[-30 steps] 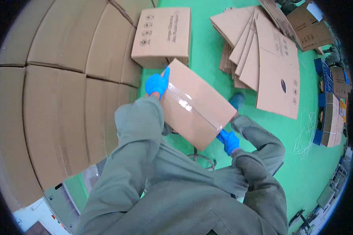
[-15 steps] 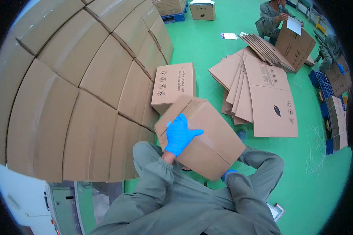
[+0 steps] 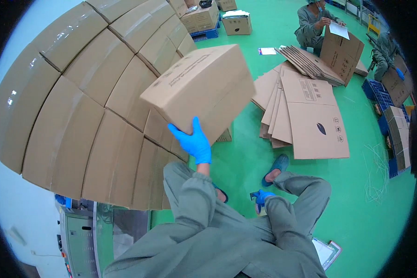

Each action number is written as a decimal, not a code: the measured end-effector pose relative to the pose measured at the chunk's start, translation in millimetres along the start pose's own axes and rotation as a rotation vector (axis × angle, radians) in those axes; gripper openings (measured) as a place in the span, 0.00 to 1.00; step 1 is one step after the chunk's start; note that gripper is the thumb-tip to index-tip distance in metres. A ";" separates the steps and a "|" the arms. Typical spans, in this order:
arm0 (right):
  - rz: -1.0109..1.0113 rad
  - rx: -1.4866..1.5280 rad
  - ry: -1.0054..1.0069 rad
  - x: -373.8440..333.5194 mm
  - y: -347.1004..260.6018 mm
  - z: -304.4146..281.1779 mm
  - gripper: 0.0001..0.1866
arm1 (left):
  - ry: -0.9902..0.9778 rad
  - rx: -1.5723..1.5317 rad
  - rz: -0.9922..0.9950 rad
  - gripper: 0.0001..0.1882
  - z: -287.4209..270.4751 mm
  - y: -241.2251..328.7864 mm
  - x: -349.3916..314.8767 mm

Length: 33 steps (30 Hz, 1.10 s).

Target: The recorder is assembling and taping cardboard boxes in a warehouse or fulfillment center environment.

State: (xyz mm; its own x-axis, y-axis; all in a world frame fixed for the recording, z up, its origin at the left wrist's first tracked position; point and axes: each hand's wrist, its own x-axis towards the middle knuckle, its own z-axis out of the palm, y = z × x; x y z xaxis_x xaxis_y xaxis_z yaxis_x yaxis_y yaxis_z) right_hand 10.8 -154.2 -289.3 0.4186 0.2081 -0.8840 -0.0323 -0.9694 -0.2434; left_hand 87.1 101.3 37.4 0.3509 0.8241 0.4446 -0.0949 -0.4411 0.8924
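A closed cardboard box [image 3: 208,88] hangs tilted in front of the stacked cartons. My left hand [image 3: 194,142], in a blue glove, holds it at its near lower edge, fingers spread against the cardboard. Beneath and behind it, another carton [image 3: 225,135] shows only a corner. Low beside my right knee, my gloved right hand [image 3: 264,196] is closed around what looks like a tape dispenser [image 3: 254,196], a small dark tool with a pale yellowish part below. My sleeve and fingers cover much of that tool.
Sealed cartons [image 3: 78,129] form a tall wall at left. Flattened cartons [image 3: 317,125] lie fanned on the green floor to the right, with loose strapping [image 3: 377,176] beyond. A clipboard [image 3: 326,252] lies at lower right. Two co-workers [image 3: 312,25] crouch far right near blue pallets [image 3: 380,104].
My left hand has lifted the box from my lap up and away, toward the stacked cartons. My right hand has come apart from the box, and the tool in it now shows.
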 end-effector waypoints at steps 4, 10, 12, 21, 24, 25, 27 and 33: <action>-0.034 -0.007 -0.055 10.1 12.9 1.2 0.58 | -0.310 0.478 0.271 0.63 32.5 -63.7 3.3; 0.058 0.090 -0.087 24.5 19.1 6.9 0.55 | -0.774 1.021 0.436 0.61 87.1 -154.7 82.3; 0.042 0.073 -0.108 32.8 16.4 10.1 0.53 | -0.764 0.960 0.482 0.58 97.3 -175.9 98.8; -0.014 0.072 -0.098 39.3 9.9 11.1 0.46 | -0.772 0.794 0.520 0.51 144.3 -205.9 129.1; -0.002 0.052 -0.125 31.1 6.7 3.8 0.47 | -0.765 0.765 0.562 0.49 147.1 -208.6 132.3; 0.009 0.043 -0.133 28.2 5.8 2.6 0.47 | -0.765 0.743 0.576 0.49 145.6 -208.4 132.9; 0.001 0.044 -0.065 23.4 5.2 0.4 0.46 | -0.772 0.730 0.582 0.48 141.5 -206.3 133.2; -0.072 0.054 -0.029 10.5 2.6 -3.7 0.44 | -0.746 0.793 0.563 0.44 136.2 -196.7 120.3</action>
State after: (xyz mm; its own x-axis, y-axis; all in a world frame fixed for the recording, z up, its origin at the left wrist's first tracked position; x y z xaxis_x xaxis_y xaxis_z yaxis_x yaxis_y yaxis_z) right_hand 18.4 -155.0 -297.8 0.3956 0.2818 -0.8742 -0.0521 -0.9434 -0.3277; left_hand 274.8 238.9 -95.0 0.9163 0.1579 0.3680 0.0964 -0.9789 0.1801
